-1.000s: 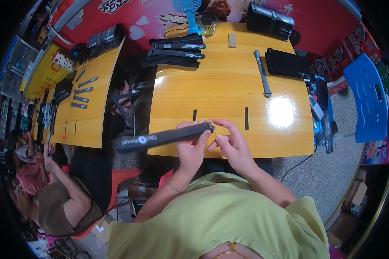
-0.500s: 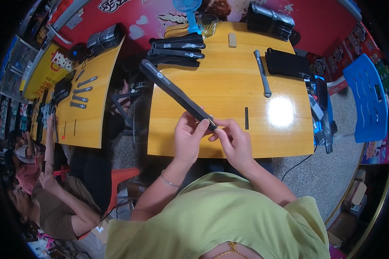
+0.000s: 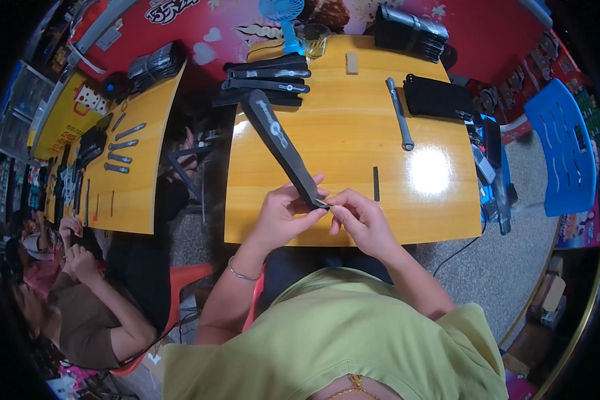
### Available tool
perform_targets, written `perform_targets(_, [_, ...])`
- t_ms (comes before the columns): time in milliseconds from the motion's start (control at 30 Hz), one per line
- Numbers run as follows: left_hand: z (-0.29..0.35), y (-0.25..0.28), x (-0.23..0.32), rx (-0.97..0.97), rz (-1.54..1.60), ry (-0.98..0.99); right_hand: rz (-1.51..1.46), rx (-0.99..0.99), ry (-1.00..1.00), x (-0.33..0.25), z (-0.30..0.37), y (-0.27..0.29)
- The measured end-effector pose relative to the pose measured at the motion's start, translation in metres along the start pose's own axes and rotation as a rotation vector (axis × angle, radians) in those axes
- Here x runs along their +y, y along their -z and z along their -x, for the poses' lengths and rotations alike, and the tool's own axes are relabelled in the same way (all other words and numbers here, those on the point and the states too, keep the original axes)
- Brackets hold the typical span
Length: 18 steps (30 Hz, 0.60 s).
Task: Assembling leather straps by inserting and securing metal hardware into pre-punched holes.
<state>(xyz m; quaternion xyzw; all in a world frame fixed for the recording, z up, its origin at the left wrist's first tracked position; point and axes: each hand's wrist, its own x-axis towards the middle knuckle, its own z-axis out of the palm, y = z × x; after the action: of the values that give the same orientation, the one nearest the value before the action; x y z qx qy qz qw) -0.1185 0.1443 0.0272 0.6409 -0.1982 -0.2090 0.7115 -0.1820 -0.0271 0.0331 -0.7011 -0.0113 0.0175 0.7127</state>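
My left hand (image 3: 283,217) grips the near end of a long, flat dark grey fabric sleeve (image 3: 280,143) with a white print on it. The sleeve slants up and to the left over the near part of the table. At its near end, the fingers of my right hand (image 3: 363,223) pinch around a small, thin tan piece (image 3: 323,203), too small to make out fully. A short black strip (image 3: 376,183) lies on the table just beyond my right hand. Farther off is a narrow grey sleeve-like piece (image 3: 400,115).
Dark sleeves (image 3: 263,87) are stacked at the table's far left, near a blue fan (image 3: 283,12). A tan block (image 3: 352,63), black pouches (image 3: 439,99) and a plastic-wrapped bundle (image 3: 412,35) lie at the back. A blue chair (image 3: 567,147) stands right; a co-worker (image 3: 97,313) sits left at another table (image 3: 137,193).
The sleeve has swung more upright, its far end moving right and its printed face turning into view. My left hand has shifted slightly left and lower. The co-worker's hands have come together.
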Motion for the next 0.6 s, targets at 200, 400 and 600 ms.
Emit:
perform_targets(200, [-0.004,-0.026,-0.013,0.249,0.116,-0.071,0.26,0.191,0.102,-0.003,-0.002,-0.009])
perform_targets(400, [-0.003,-0.031,-0.017,0.246,0.167,0.014,0.333,0.251,0.159,0.008,-0.002,-0.004])
perform_targets(600, [0.004,-0.032,-0.006,0.222,0.136,0.027,0.624,0.3,0.312,0.001,-0.012,0.005])
